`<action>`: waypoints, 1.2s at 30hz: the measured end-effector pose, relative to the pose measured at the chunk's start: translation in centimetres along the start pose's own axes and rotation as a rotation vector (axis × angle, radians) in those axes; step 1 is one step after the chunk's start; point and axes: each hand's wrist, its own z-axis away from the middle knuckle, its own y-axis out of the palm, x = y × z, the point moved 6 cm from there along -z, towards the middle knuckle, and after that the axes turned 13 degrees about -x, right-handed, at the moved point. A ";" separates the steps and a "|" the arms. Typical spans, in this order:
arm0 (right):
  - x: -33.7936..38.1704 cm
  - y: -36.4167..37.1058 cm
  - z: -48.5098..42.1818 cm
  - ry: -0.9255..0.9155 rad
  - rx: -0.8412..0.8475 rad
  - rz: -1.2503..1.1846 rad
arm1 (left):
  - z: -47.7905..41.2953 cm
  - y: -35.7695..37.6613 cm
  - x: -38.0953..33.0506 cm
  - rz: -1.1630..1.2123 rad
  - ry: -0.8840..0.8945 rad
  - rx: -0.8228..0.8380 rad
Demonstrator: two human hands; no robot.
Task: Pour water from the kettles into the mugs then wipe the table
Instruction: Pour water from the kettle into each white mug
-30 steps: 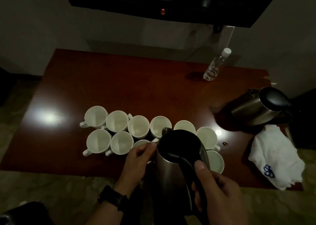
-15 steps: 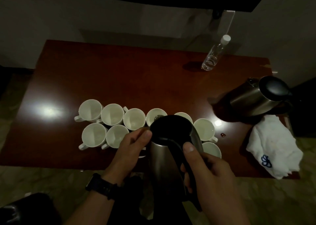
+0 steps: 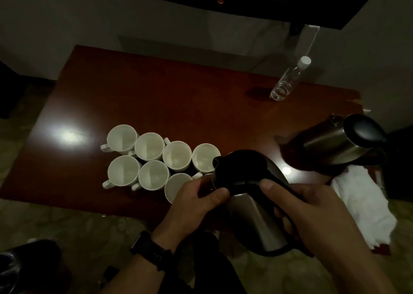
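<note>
A steel kettle [image 3: 252, 213] with a black lid is tilted forward over the front row of white mugs [image 3: 152, 159]. My right hand [image 3: 312, 213] grips its black handle, thumb on top. My left hand [image 3: 196, 204] grips a mug [image 3: 176, 185] at the front of the cluster, thumb against the kettle's body. Several mugs stand in two rows on the dark red table [image 3: 178, 92]; the ones on the right are hidden behind the kettle. A second steel kettle [image 3: 342, 141] stands at the right.
A white cloth [image 3: 362, 204] lies at the table's front right corner, beside the second kettle. A clear plastic bottle [image 3: 288, 81] with a white cap stands at the back right. A wall and a dark screen rise behind the table.
The kettle has tipped further forward and shifted right over the mugs. My left hand stays on the front mug, its thumb now on the kettle's body.
</note>
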 end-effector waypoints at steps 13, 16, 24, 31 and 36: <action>1.0 -1.2 -3.7 -0.210 0.109 0.145 | -0.1 1.9 0.8 0.162 -0.059 -0.176; 1.4 -1.4 -4.3 -0.242 0.126 0.151 | 0.0 2.3 0.6 0.188 -0.066 -0.192; 2.1 -1.6 -5.3 -0.308 0.176 0.204 | 0.0 3.1 0.7 0.268 -0.109 -0.271; 2.2 -1.5 -6.0 -0.272 0.194 0.243 | -0.3 3.8 0.6 0.278 -0.096 -0.259; 2.8 -1.4 -6.3 -0.274 0.207 0.250 | -0.5 4.1 0.8 0.285 -0.120 -0.258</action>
